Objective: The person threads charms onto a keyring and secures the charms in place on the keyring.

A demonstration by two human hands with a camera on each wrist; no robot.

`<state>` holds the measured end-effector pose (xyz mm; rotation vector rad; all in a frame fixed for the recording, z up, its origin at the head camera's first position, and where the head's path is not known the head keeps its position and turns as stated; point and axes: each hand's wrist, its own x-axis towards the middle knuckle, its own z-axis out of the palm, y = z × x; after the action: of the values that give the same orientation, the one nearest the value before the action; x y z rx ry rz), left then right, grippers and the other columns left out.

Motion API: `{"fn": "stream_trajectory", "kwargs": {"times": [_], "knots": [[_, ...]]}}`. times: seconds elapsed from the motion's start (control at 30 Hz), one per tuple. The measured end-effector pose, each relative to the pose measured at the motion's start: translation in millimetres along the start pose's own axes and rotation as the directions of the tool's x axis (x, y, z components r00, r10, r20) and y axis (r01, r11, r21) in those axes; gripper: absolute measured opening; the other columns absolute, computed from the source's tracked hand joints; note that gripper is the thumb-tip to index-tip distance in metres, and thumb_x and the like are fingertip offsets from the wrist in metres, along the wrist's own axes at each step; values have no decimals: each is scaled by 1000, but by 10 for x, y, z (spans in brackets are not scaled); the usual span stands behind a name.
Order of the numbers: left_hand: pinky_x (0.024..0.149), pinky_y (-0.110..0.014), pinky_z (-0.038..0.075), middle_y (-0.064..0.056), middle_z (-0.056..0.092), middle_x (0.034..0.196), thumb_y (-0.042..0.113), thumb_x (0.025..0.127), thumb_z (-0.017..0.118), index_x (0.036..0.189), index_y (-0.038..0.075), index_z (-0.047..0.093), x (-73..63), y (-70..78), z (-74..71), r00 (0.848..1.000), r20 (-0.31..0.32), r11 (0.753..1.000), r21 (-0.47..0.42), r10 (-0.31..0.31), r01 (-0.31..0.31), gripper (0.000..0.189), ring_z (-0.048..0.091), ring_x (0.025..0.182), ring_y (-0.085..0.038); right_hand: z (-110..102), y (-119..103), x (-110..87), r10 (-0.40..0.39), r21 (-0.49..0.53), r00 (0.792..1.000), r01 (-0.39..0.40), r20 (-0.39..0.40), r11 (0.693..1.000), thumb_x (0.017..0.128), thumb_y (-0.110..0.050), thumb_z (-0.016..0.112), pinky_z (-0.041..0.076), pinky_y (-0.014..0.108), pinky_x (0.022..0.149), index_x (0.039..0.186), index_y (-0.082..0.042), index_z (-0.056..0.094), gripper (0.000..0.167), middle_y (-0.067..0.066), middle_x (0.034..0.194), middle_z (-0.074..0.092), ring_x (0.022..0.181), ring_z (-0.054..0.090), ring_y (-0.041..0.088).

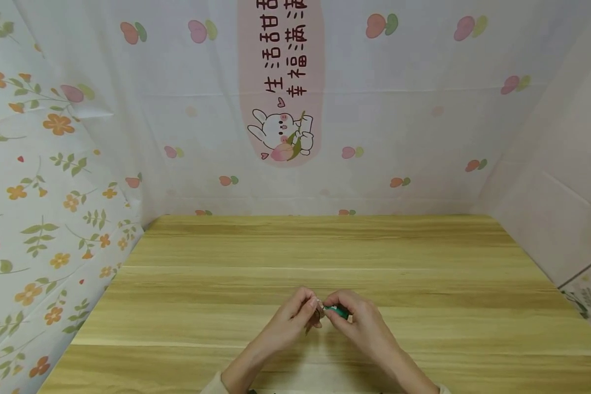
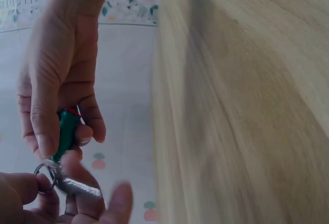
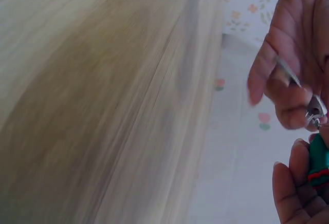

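Both hands meet above the front middle of the table. My left hand [image 1: 291,318] pinches a metal split ring [image 2: 45,179] between thumb and finger. From the ring a silver key [image 2: 81,187] lies along its other fingers. My right hand [image 1: 361,320] grips a small green keychain charm [image 2: 66,130] with a red band, its tip close to the ring. In the right wrist view the charm [image 3: 318,158] is cut off by the frame's edge, and a small metal link joins it to the ring. The charm's full shape is hidden by the fingers.
Beneath the hands spreads a wood-grain table [image 1: 202,262]. A white curtain [image 1: 423,131] with fruit prints and a rabbit drawing hangs behind its far edge. Flower-patterned cloth [image 1: 44,219] lines the left side, and pale cloth [image 1: 561,180] the right.
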<state>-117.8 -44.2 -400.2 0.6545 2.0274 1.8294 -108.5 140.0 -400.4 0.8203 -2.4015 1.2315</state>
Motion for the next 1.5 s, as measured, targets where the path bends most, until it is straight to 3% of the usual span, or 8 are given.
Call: {"fn": "stream_trajectory", "kwargs": {"times": [0.13,0.23,0.37,0.47,0.63,1.0,1.3,1.5], "knots": [[62,-18,45,-8,55,87,21,101,42,101,-1,47,39,-19,50,998,26,998,8,-56,56,23,48,67,-8,-66,37,-49,-10,-38,1000,11,23,999,80,1,70,44,16,54,87,-12,64,15,-6,80,61,68,46,-3],[54,-16,40,-7,58,79,19,97,51,97,2,53,89,-65,84,997,30,989,136,-69,64,17,47,60,-6,-116,77,-104,29,-77,996,-22,87,997,80,-2,71,44,16,55,85,-13,65,13,-4,82,63,70,48,-2],[52,-15,37,4,59,74,18,92,61,93,9,60,179,-106,123,998,37,915,402,-57,38,9,46,59,1,-165,138,-168,81,-164,978,-49,194,985,80,-4,71,49,17,61,85,-13,68,11,-3,88,66,75,57,4],[52,-15,37,10,58,71,15,89,64,89,10,63,235,-103,139,996,53,862,506,-68,32,5,45,59,2,-182,187,-192,69,-218,969,-16,238,976,78,-3,72,51,18,65,85,-11,67,12,-3,88,67,78,61,7],[55,-16,39,10,59,68,10,84,68,81,12,64,271,-101,151,994,37,843,534,-103,67,5,47,59,2,-199,242,-198,35,-266,967,34,252,963,76,-4,74,48,20,62,83,-13,64,15,-6,84,63,74,57,6],[62,-15,38,9,67,70,12,78,75,75,14,67,314,-199,172,999,30,789,615,-15,-7,9,49,64,6,-183,309,-206,34,-413,957,92,288,906,71,-7,79,45,20,60,77,-17,60,23,-9,78,58,72,50,4],[58,-13,37,11,62,63,10,77,75,75,14,68,328,-256,171,1000,16,772,636,-9,-4,9,45,58,7,-179,361,-189,49,-419,943,101,331,902,70,-6,80,46,19,60,77,-15,59,24,-6,81,61,74,52,6],[58,-14,35,13,60,61,13,76,76,73,17,68,303,-265,178,1000,-17,741,671,-16,24,9,44,58,6,-168,377,-193,60,-435,934,105,351,894,69,-7,81,44,17,59,76,-16,59,24,-7,80,59,73,50,5]]}}
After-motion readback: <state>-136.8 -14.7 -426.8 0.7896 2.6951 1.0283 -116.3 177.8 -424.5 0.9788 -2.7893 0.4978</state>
